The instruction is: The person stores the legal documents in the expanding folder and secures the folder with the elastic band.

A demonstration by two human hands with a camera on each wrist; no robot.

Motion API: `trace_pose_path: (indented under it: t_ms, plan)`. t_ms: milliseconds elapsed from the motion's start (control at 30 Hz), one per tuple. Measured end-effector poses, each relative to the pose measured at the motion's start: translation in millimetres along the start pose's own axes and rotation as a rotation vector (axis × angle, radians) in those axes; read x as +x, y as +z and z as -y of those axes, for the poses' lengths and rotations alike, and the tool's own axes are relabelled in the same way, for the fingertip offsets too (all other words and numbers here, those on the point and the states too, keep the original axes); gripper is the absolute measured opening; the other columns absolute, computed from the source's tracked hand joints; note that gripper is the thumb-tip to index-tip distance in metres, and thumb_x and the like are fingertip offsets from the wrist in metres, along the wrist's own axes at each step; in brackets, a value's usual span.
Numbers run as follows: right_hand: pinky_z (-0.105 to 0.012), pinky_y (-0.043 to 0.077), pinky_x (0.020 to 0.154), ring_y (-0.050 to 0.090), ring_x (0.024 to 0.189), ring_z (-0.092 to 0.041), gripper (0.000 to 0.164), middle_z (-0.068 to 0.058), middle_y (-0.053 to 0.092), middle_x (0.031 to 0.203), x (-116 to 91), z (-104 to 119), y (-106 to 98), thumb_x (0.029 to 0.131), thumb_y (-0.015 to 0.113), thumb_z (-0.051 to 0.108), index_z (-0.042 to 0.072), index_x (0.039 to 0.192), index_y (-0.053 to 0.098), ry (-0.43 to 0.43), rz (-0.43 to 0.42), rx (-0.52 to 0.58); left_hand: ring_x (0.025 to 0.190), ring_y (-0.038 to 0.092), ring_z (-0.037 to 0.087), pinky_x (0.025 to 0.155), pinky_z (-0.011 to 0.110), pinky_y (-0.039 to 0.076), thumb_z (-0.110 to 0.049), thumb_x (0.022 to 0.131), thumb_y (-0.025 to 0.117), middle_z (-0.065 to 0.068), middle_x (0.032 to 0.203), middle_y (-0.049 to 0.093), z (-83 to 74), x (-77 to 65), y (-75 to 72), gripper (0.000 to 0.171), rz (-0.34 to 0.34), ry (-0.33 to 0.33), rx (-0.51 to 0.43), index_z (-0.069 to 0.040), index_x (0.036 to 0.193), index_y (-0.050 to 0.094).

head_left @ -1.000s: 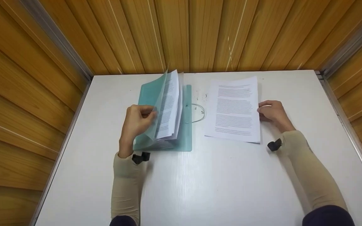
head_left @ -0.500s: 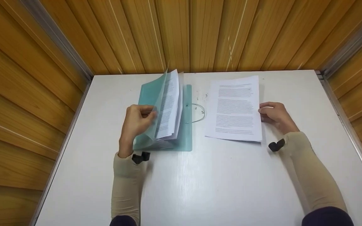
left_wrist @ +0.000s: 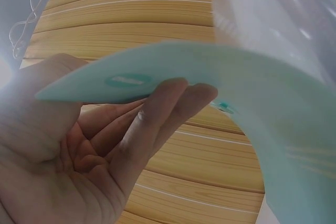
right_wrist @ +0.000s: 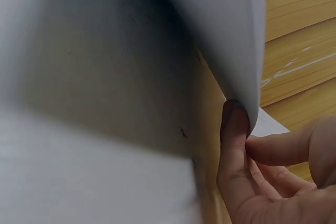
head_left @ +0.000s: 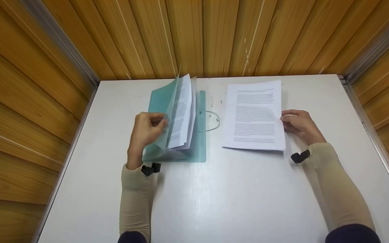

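Note:
My left hand (head_left: pixel 145 131) pinches the raised cover of a translucent green folder (head_left: pixel 160 94) at its edge. In the left wrist view the green cover (left_wrist: pixel 184 64) bends between thumb and fingers. Printed sheets (head_left: pixel 179 116) stand partly lifted inside the folder, leaning left. From the folder's right strip a thin fastener loop (head_left: pixel 219 120) sticks out over the table. Farther right, my right hand (head_left: pixel 302 125) pinches the right edge of a stack of printed paper (head_left: pixel 255 114). In the right wrist view the paper (right_wrist: pixel 231 40) curves up from the tabletop, held between thumb and index finger.
Both folder and paper are on a white table (head_left: pixel 214 202). Wood-panelled walls (head_left: pixel 214 37) stand behind it and at both sides. Small dark marks (head_left: pixel 221 102) show on the tabletop between folder and paper. A white cable (left_wrist: pixel 32 11) hangs in the left wrist view's corner.
My right hand has shifted slightly to the right, drawing the paper stack with it and widening the gap to the fastener loop. The left hand and folder have stayed nearly still.

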State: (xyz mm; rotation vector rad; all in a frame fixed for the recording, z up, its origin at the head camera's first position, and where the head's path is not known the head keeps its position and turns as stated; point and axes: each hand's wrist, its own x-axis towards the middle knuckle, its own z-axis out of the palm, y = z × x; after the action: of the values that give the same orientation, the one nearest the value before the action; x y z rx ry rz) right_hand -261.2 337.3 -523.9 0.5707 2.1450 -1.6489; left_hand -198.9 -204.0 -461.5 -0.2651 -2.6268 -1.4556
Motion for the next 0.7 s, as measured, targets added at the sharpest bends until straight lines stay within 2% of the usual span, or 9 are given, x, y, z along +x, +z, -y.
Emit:
trace_pose_path:
  t_ms: [400, 700]
  plan:
    - [-0.022, 0.059, 0.084, 0.067, 0.091, -0.005, 0.06, 0.011, 0.067, 0.1, -2.1, 2.4, -5.6, 0.106, 0.063, 0.013, 0.0, 0.161, 0.043, -0.005, 0.003, -0.03, 0.094, 0.08, 0.032, 0.079, 0.045, 0.066, -0.005, 0.098, 0.072, 0.022, 0.112, 0.079, -1.0, -1.4, -0.6, 0.027, 0.003, -0.026, -0.003, 0.007, 0.121, 0.077]
    - [-0.021, 0.058, 0.084, 0.068, 0.09, -0.004, 0.057, 0.014, 0.071, 0.093, -8.2, 7.0, -5.5, 0.106, 0.063, 0.012, -0.003, 0.157, 0.045, -0.032, 0.006, -0.007, 0.093, 0.081, 0.033, 0.078, 0.046, 0.067, -0.005, 0.096, 0.071, 0.024, 0.111, 0.079, -1.3, -0.3, -0.3, 0.028, -0.005, -0.006, -0.004, 0.009, 0.12, 0.077]
